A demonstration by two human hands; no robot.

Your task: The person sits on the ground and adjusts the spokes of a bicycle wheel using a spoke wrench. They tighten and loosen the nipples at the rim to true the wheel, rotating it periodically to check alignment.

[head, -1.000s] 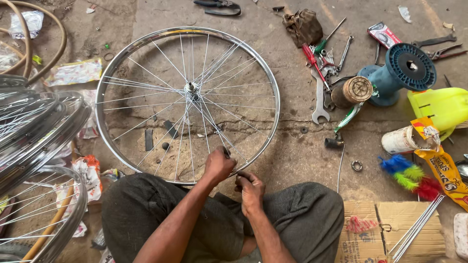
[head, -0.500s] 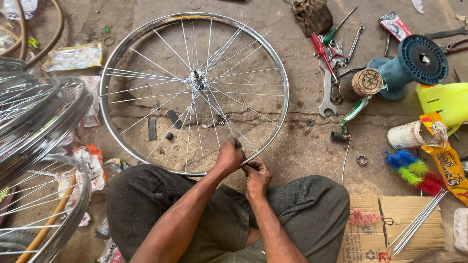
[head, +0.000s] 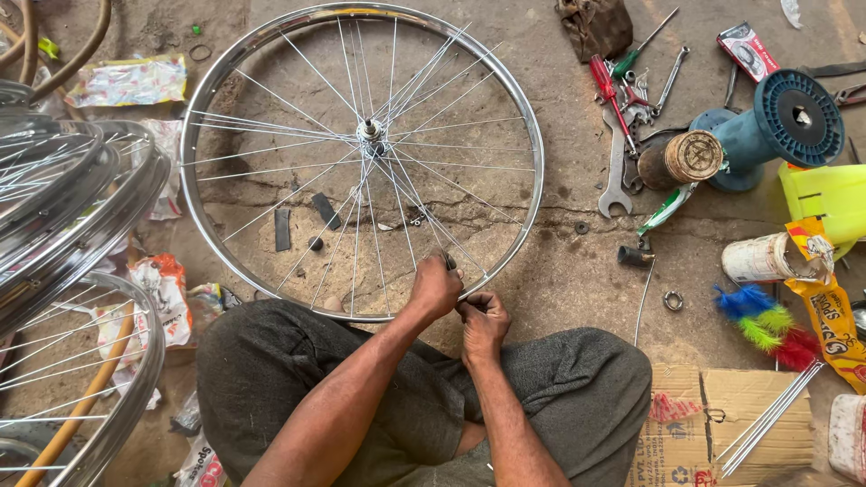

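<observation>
A chrome bicycle wheel rim with thin steel spokes and a central hub lies flat on the concrete floor in front of my crossed legs. My left hand is closed around a small dark tool at a spoke just inside the near edge of the rim. My right hand grips the near edge of the rim right beside it, fingers curled. Both hands almost touch each other.
More chrome rims are stacked at the left. At the right lie a spanner, a red screwdriver, a blue spool, a yellow container, a white can, bright feathers, loose spokes on cardboard.
The view has shifted so the wheel sits higher and more central. Both hands stay at the near edge of the rim, with only small movements around the spoke.
</observation>
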